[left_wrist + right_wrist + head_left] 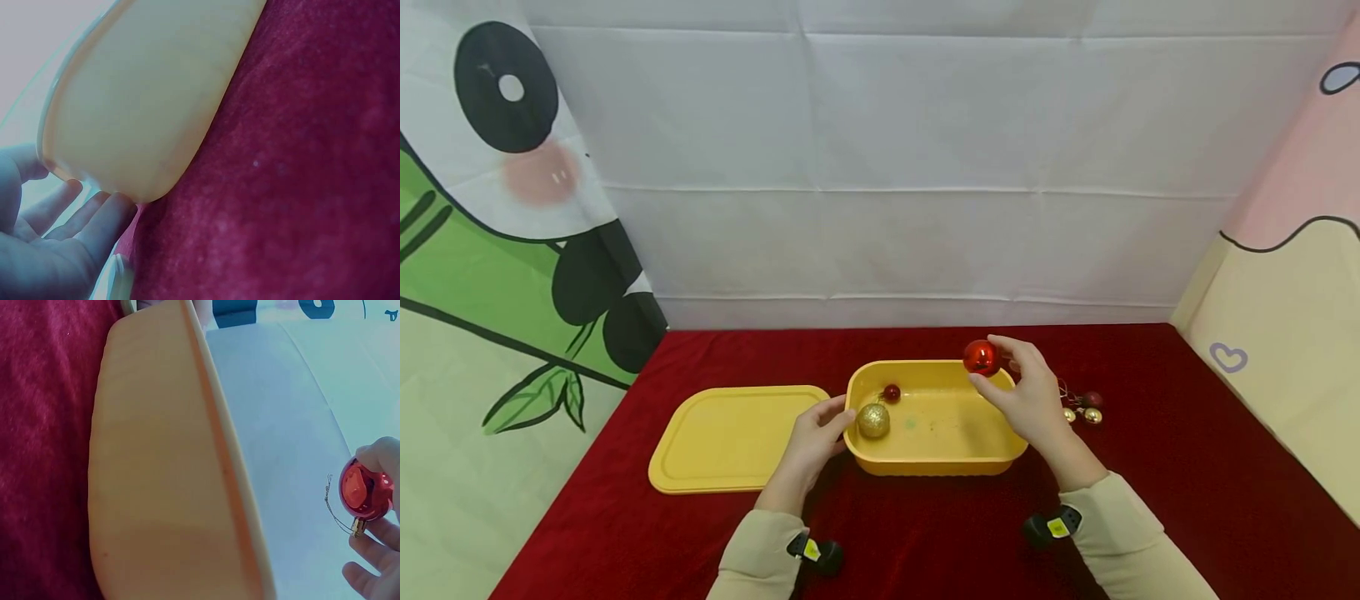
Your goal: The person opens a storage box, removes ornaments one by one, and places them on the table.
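Left hand on tub, gold ball inside

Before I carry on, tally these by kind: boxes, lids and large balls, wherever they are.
Boxes: 1, the yellow box
Lids: 1, the yellow lid
Large balls: 2, the red ball held in the right hand and the gold ball in the box
Total: 4
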A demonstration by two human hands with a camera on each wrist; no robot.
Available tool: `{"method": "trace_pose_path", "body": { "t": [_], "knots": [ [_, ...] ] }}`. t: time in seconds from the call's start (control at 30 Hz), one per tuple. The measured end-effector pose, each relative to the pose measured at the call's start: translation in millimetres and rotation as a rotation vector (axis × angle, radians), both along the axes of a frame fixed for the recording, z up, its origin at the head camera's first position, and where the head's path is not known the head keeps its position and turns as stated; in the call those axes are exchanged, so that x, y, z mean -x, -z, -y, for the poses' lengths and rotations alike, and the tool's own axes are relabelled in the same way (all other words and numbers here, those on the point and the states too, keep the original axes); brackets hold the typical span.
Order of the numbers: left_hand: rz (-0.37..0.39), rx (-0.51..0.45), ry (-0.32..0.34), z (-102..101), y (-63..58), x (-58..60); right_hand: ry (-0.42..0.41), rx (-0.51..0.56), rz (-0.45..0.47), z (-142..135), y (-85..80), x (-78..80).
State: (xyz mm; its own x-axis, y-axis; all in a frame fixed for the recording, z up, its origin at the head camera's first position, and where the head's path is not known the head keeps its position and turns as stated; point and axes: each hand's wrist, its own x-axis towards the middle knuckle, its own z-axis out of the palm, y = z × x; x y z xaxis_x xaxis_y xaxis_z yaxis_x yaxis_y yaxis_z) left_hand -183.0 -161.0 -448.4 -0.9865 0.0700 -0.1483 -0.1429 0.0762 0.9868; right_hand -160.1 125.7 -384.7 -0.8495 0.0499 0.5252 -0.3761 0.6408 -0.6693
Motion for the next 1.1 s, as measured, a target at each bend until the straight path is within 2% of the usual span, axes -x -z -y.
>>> {"method": "trace_pose_path", "body": {
  "t": [0.47,1.1],
  "knots": [
    [0.003,0.003,-0.013,0,2.8,1.4,0.057,0.046,0.015,-23,11.5,0.4],
    [0.005,-0.004,0.002,-1,-0.5,0.1,0.204,0.102,0.149,-59,31.3,0.4]
  ]
}}
